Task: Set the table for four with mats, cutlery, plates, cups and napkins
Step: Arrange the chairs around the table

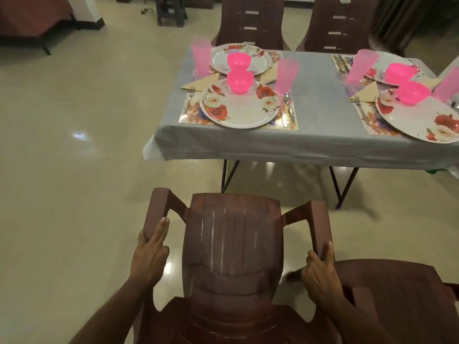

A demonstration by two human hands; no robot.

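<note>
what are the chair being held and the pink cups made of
The chair looks like moulded brown plastic, glossy, with a one-piece slatted back and streaky highlights. The pink cups seem to be frosted translucent plastic: the table shows faintly through them.

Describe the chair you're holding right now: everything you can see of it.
The brown plastic armchair has a glossy slatted back and two angled armrests. It faces the table, apart from it, across bare tiled floor. The left hand grips its left armrest, the right hand its right. Its legs are out of view.
</note>
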